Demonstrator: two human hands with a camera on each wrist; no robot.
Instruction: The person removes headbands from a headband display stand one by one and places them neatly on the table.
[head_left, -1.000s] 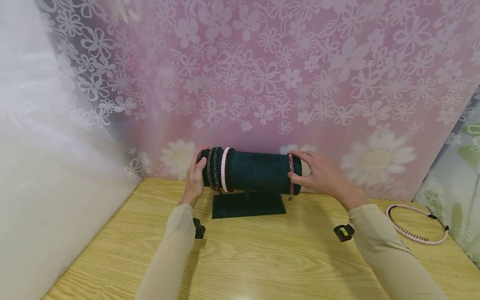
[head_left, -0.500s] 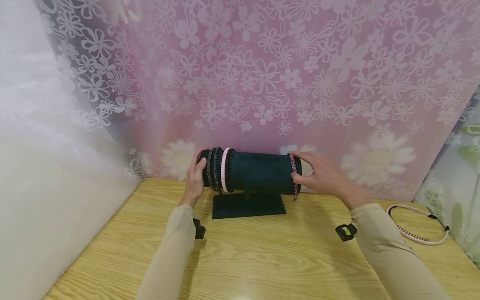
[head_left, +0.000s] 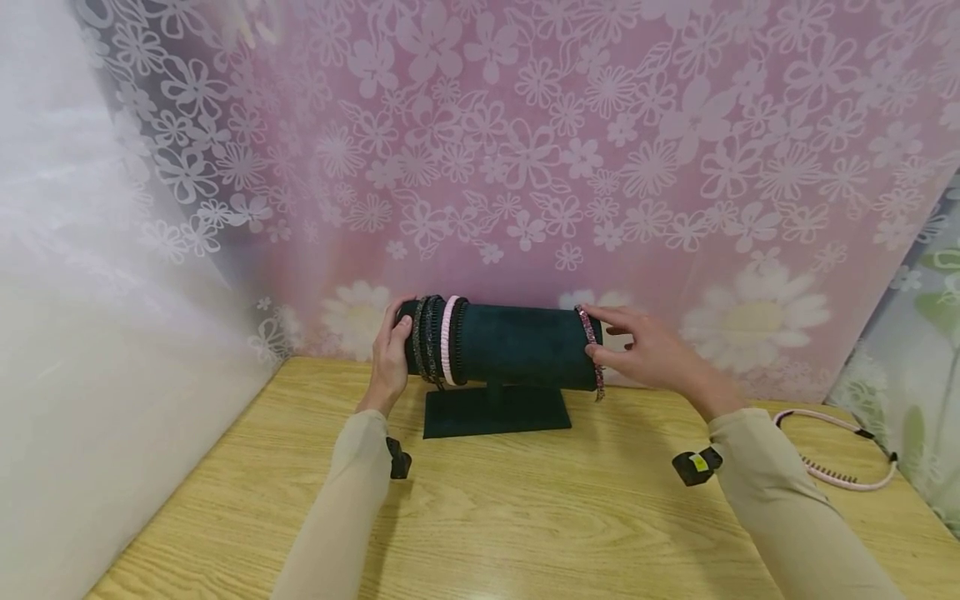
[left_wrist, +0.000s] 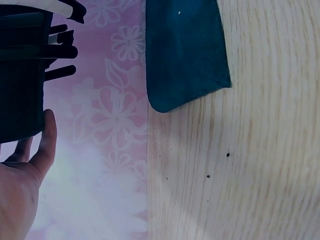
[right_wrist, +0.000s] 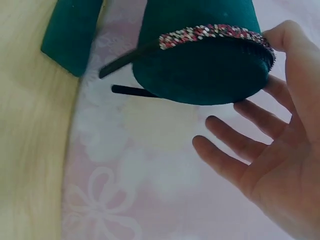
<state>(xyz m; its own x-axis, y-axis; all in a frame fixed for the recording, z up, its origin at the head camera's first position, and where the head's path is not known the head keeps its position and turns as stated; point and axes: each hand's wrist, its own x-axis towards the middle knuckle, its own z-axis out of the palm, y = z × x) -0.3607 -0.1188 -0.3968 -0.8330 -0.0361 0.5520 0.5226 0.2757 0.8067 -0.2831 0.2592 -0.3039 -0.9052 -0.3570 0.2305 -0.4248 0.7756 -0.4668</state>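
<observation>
A dark green velvet headband stand (head_left: 521,342) holds several headbands near its left end, among them a pink one (head_left: 447,337) and glittery black ones (head_left: 422,340). My left hand (head_left: 388,357) grips that end of the roll, its thumb in front; the left wrist view shows the fingers (left_wrist: 48,142) against the roll's end. At the roll's right end, the thumb and a finger of my right hand (head_left: 656,350) pinch a pink-and-silver sequined headband (right_wrist: 212,33). In the right wrist view it sits slanted round the roll's rim, its dark ends sticking out past the roll, and the other fingers are spread.
Another pink headband with comb teeth (head_left: 840,479) lies on the wooden table (head_left: 480,517) at the right. The stand's flat base (head_left: 498,412) rests on the table. A pink flowered curtain (head_left: 510,167) hangs close behind it.
My right hand has slid the sequined headband a little to the right, toward the roll's end, and it now slants more. My left hand has stayed at the left end.
</observation>
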